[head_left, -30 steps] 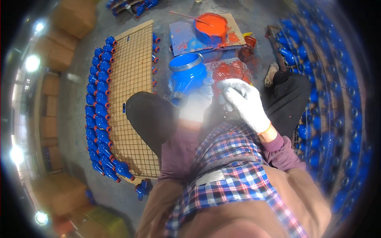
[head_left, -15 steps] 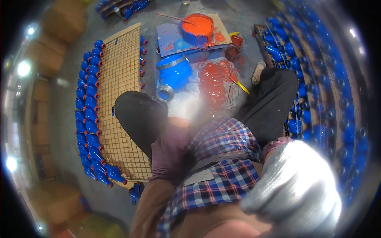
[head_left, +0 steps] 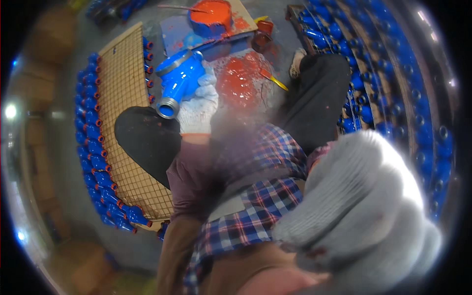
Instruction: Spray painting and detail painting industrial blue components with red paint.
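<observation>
My left hand [head_left: 199,105], in a white knit glove, grips a glossy blue pipe fitting [head_left: 181,77]. The fitting has a wide bare-metal ring at its far end and a smaller threaded mouth tilted toward me, above my left knee. My right hand [head_left: 366,206], also gloved and with a dark red stain, is raised close at the lower right. Its fingers are curled together; their tips and anything in them are hidden. Beyond my lap, a yellow-handled brush [head_left: 275,81] with red on its head lies on a sheet [head_left: 238,81] smeared with wet red paint.
A tub of orange-red paint [head_left: 211,22] with a stick across it stands on a paint-spotted board [head_left: 174,37]. Small red-stained containers [head_left: 263,34] sit beside it. Rows of blue fittings [head_left: 96,132] line a wire-mesh panel [head_left: 130,118] at left; racks of more [head_left: 393,88] fill the right.
The scene has shifted left and up in view. The blue fitting has tilted, its smaller mouth now pointing more to the lower left. My right hand looks larger and closer.
</observation>
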{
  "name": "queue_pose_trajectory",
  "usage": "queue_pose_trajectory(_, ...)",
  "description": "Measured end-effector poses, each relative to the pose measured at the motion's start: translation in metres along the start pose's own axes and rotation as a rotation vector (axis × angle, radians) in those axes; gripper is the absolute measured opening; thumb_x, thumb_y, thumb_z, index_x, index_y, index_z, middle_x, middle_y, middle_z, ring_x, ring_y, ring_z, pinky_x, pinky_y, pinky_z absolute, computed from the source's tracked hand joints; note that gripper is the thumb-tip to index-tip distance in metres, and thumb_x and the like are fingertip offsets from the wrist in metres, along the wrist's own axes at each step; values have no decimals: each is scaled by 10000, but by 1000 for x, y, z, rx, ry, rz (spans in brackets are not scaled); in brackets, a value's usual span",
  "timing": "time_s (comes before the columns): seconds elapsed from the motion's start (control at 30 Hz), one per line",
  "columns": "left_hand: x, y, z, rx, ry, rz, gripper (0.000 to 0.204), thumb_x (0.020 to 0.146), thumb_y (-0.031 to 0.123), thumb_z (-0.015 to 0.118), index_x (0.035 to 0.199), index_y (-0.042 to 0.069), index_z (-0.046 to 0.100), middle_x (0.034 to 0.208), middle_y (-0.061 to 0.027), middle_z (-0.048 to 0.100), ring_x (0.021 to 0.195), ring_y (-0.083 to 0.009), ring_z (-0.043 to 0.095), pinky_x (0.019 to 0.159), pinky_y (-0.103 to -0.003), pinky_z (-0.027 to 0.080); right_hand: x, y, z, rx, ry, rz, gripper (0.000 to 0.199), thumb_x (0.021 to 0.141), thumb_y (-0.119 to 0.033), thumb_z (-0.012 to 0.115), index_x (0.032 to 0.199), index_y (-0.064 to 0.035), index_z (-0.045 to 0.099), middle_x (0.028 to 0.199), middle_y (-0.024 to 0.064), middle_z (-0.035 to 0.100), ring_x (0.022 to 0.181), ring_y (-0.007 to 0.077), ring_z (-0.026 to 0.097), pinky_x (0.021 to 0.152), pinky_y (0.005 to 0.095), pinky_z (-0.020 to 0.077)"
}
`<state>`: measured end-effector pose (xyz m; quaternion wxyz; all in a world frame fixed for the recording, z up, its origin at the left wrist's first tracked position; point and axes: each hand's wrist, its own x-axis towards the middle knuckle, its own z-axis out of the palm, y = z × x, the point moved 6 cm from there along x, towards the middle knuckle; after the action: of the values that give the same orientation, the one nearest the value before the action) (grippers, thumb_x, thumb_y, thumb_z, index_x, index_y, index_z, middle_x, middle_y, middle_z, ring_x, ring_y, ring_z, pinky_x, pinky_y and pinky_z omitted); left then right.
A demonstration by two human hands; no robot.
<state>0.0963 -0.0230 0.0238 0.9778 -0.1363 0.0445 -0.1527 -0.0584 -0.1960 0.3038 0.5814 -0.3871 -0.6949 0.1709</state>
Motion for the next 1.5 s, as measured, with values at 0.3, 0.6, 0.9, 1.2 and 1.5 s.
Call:
queue_pose_trajectory(0.3,9,-10,-5,23,-19,-4,926,813,335,740,1555,13,290,1326,-213,528,818,-198,507,531,-285,453,-21,7,-20,-129,220,101,233,1033,-165,572,1160,6,667,1006,139,739,769,171,673,702,328,562)
queue_pose_trajectory(0.6,13,-6,21,217,-134,-11,580,903,255,627,1420,43,472,1288,-167,558,704,-153,459,492,-258,371,-148,73,-119,-758,1265,309,280,1062,-112,541,1269,47,644,967,115,735,759,154,654,716,271,543)
queue_pose_trajectory(0.9,30,81,123,1185,-176,255,758,905,428,734,1506,57,458,1395,-211,521,786,-246,512,524,-293,467,-500,391,-152,581,2406,757,110,1019,-240,613,991,-135,627,839,58,651,633,166,581,522,343,482)
queue_pose_trajectory(1.2,-22,107,110,903,-26,238,702,961,299,711,1515,-7,408,1456,-214,485,795,-191,500,533,-284,465,-600,482,-39,905,2803,374,77,984,-110,680,986,-167,628,742,-22,585,545,110,519,444,268,413)
queue_pose_trajectory(1.5,17,75,114,864,141,267,717,998,309,642,1527,-55,326,1374,-262,510,786,-264,553,456,-308,484,-613,463,-93,536,2709,710,180,923,-248,764,1030,-117,702,826,17,657,646,139,617,542,288,464)
